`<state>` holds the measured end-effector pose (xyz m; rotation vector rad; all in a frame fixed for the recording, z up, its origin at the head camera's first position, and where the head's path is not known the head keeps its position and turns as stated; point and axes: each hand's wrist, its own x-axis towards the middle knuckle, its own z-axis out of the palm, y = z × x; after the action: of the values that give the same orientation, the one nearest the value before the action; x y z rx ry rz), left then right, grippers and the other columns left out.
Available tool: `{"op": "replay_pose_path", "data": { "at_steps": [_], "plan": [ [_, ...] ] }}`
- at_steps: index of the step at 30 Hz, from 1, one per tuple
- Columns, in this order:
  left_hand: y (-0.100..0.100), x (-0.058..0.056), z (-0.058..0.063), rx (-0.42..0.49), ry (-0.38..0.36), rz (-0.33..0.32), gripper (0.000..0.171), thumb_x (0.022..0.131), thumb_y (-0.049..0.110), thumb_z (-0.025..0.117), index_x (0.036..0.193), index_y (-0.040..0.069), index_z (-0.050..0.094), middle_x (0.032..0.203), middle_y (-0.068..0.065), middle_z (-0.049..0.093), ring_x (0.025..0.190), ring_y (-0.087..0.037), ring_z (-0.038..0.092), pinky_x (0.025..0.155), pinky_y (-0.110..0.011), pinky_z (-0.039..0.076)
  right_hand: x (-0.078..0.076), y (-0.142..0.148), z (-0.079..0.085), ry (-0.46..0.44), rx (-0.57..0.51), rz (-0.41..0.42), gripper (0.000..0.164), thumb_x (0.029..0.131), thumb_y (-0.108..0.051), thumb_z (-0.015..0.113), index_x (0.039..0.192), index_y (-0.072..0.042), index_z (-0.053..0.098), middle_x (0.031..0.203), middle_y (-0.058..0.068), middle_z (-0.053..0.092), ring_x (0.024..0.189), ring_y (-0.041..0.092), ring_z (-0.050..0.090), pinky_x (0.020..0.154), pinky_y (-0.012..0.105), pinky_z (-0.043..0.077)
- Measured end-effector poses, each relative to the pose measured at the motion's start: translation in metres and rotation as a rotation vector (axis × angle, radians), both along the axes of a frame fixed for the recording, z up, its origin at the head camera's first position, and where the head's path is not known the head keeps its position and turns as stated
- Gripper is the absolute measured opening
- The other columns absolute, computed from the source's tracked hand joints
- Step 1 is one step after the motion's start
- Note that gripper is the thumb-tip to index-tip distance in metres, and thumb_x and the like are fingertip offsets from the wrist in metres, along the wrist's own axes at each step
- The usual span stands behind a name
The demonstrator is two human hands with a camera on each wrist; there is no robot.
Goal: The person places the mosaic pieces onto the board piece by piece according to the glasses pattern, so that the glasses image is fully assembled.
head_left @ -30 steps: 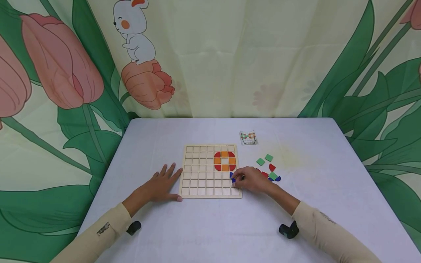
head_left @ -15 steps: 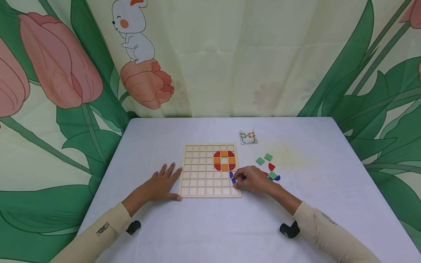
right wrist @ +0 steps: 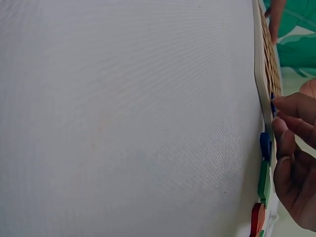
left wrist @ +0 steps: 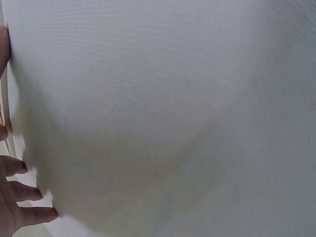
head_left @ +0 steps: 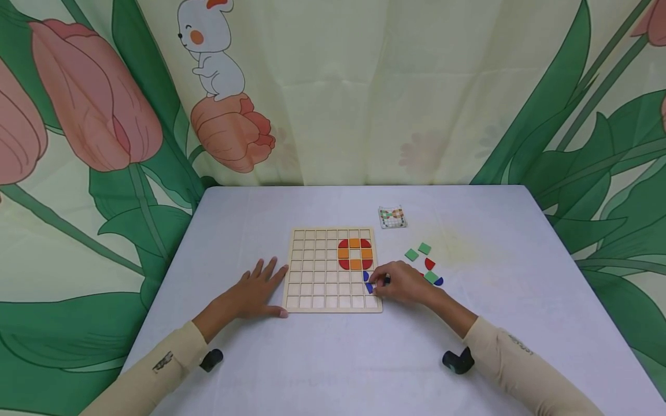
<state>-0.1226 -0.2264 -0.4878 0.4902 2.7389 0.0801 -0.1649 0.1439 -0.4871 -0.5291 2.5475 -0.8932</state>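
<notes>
A wooden grid board (head_left: pixel 312 283) lies on the table with a ring of red quarter-round pieces and orange squares (head_left: pixel 355 243) at its upper right. Below the ring, a blue curved piece (head_left: pixel 366 276) sits in the right-hand column. My right hand (head_left: pixel 399 282) is at the board's right edge, thumb and forefinger pinching a second blue piece (head_left: pixel 370 287), which lies tilted over the cells below the first. The fingers partly cover it. My left hand (head_left: pixel 258 292) lies flat with fingers spread, its fingertips touching the board's left edge; the left wrist view shows only some fingers (left wrist: pixel 29 215).
Loose pieces lie right of the board: green squares (head_left: pixel 424 248), a red quarter-round (head_left: pixel 429 264) and a blue piece (head_left: pixel 439 282), some partly behind my right hand. A small pattern card (head_left: pixel 392 217) lies beyond the board on the white tablecloth (head_left: pixel 322 358).
My right fingertips have shifted slightly to the right, uncovering more of both blue pieces. The left hand stays at the board's edge.
</notes>
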Motion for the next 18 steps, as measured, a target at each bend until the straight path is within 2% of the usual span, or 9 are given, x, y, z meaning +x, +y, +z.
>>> {"op": "replay_pose_path", "data": {
  "at_steps": [4, 10, 18],
  "plan": [
    [-0.0011, -0.0001, -0.0025, -0.002, 0.007, -0.005, 0.112, 0.077, 0.076, 0.066, 0.161, 0.015, 0.023, 0.166, -0.023, 0.016, 0.15, -0.054, 0.015, 0.11, -0.071, 0.031, -0.0009, -0.002, -0.0002, -0.008, 0.01, -0.009, 0.014, 0.084, -0.019, 0.082, 0.097, -0.019, 0.079, 0.079, -0.009, 0.065, 0.078, 0.013, 0.057, 0.061, 0.024, 0.048],
    [-0.0013, -0.0002, -0.0021, 0.007, 0.0, -0.007, 0.112, 0.078, 0.077, 0.065, 0.161, 0.015, 0.023, 0.167, -0.023, 0.015, 0.15, -0.053, 0.014, 0.11, -0.071, 0.029, -0.0017, -0.0035, -0.0004, 0.027, 0.031, 0.009, 0.011, 0.084, -0.019, 0.082, 0.095, -0.021, 0.079, 0.079, -0.01, 0.066, 0.076, 0.011, 0.056, 0.061, 0.024, 0.045],
    [-0.0026, -0.0014, -0.004, 0.004, -0.01, -0.003, 0.113, 0.077, 0.079, 0.063, 0.162, 0.017, 0.02, 0.167, -0.021, 0.013, 0.151, -0.052, 0.012, 0.111, -0.07, 0.029, -0.0011, -0.0003, -0.0001, 0.042, 0.013, 0.044, 0.015, 0.087, -0.022, 0.08, 0.101, -0.019, 0.08, 0.083, -0.01, 0.066, 0.078, 0.011, 0.056, 0.064, 0.024, 0.047]
  ]
}}
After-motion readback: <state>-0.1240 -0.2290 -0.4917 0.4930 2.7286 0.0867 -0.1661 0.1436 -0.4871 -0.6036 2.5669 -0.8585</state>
